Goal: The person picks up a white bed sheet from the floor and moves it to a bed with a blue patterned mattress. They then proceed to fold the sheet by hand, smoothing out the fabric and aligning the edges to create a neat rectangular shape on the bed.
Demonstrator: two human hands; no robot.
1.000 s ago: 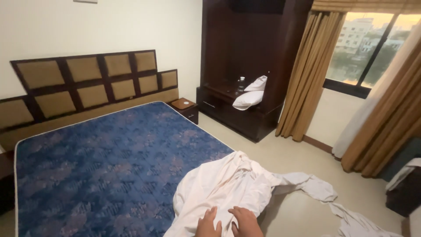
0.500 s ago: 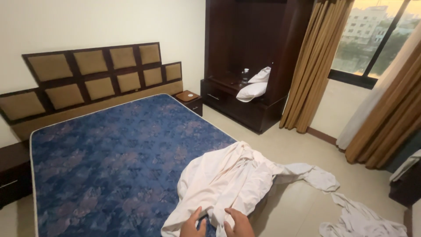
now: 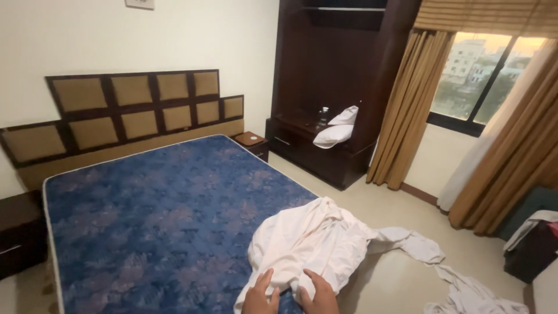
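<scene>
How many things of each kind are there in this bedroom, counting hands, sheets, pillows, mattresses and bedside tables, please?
Hands: 2, left hand and right hand, both on the sheet
White sheets: 1, white sheet trailing to the floor
Pillows: 2, pillows on the dark cabinet
Mattresses: 1, blue mattress
Bedside tables: 2, right one, left one
Total: 8

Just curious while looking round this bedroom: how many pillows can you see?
2. Both white pillows lie on the shelf of the dark wooden cabinet by the curtains: one flat in front, the other propped behind it. More could be hidden under the white sheet.
</scene>
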